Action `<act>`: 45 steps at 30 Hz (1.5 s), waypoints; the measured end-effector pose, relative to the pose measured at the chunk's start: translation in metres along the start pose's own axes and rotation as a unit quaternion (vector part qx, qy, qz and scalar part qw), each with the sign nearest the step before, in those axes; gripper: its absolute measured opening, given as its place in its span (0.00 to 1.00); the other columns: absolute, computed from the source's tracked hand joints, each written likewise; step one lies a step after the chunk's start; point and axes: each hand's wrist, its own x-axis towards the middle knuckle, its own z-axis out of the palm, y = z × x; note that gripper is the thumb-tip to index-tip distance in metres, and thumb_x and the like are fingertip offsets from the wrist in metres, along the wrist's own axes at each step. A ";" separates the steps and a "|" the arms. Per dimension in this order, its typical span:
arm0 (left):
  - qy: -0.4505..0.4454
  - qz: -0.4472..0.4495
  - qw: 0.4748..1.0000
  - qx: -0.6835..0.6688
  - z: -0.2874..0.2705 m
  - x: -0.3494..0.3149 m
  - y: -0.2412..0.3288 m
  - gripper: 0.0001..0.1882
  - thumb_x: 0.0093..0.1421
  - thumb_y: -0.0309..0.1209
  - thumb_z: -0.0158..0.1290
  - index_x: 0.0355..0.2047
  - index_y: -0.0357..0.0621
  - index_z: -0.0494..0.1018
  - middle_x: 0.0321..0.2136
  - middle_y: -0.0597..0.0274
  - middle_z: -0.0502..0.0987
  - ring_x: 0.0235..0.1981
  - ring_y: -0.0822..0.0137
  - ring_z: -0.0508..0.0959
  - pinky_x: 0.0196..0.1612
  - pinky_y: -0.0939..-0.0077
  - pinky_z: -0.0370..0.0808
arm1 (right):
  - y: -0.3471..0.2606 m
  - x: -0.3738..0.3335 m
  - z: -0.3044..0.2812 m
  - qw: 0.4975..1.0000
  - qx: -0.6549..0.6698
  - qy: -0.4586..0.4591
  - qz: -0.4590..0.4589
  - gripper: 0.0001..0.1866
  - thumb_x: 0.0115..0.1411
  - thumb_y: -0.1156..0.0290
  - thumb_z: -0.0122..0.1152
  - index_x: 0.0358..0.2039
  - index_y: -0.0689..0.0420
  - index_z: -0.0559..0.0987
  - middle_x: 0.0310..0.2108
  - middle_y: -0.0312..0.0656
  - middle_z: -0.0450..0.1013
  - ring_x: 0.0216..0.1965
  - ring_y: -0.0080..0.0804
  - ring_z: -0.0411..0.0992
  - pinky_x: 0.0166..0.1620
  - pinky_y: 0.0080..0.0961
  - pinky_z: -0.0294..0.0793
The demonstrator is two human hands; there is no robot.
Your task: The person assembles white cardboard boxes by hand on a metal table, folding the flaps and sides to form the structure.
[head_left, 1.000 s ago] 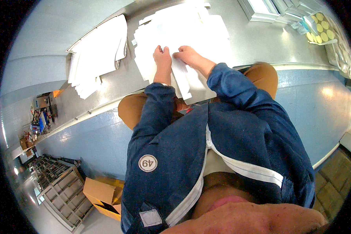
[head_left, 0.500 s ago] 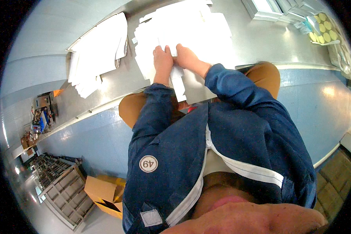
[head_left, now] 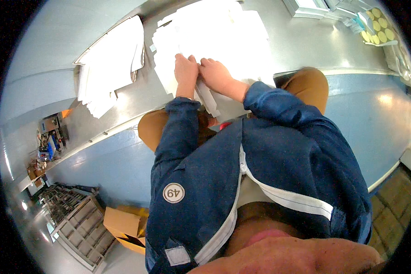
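Both my hands work close together over a spread of overexposed white paper or card sheets [head_left: 219,32] on the metal table. My left hand [head_left: 186,72] has its fingers curled down at the near left part of the spread. Touching or almost touching it, my right hand [head_left: 216,75] is closed too, thumb side toward the left. Between them they grip a narrow white card piece [head_left: 207,99], whose lower end sticks out below the hands toward the table's near edge. Glare and the fingers hide its upper end and fold lines.
A stack of white sheets [head_left: 109,59] lies at the left on the metal table [head_left: 301,45]. Far right are light metal frames [head_left: 306,7] and a pack of round yellow pieces [head_left: 378,27]. An open cardboard box [head_left: 123,223] and a grey rack [head_left: 82,233] stand low left.
My right hand has turned and shifted slightly down beside the left. The white piece's lower end has tilted a little. The view has shifted slightly.
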 end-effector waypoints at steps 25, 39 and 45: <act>-0.006 -0.011 1.000 -0.015 0.001 0.012 -0.001 0.20 0.59 0.35 0.57 0.43 0.27 0.76 0.40 0.34 0.81 0.44 0.37 0.82 0.48 0.51 0.78 | -0.003 0.007 -0.005 0.968 0.177 -0.160 0.081 0.26 0.60 0.56 0.64 0.51 0.63 0.79 0.47 0.60 0.74 0.51 0.55 0.72 0.55 0.43 0.74; -0.081 0.041 0.988 0.126 0.014 -0.003 0.064 0.27 0.61 0.25 0.54 0.58 0.29 0.58 0.56 0.32 0.68 0.51 0.35 0.78 0.52 0.55 0.81 | 0.013 -0.024 0.010 0.960 0.232 -0.146 0.062 0.24 0.65 0.56 0.60 0.50 0.65 0.78 0.48 0.60 0.77 0.52 0.57 0.74 0.57 0.43 0.73; -0.018 -0.021 0.993 0.112 0.011 0.001 0.014 0.38 0.58 0.21 0.58 0.66 0.33 0.51 0.57 0.34 0.65 0.49 0.39 0.80 0.50 0.57 0.82 | 0.021 -0.061 -0.094 0.960 0.221 -0.029 0.168 0.24 0.64 0.53 0.62 0.48 0.63 0.81 0.43 0.59 0.79 0.47 0.57 0.77 0.54 0.46 0.75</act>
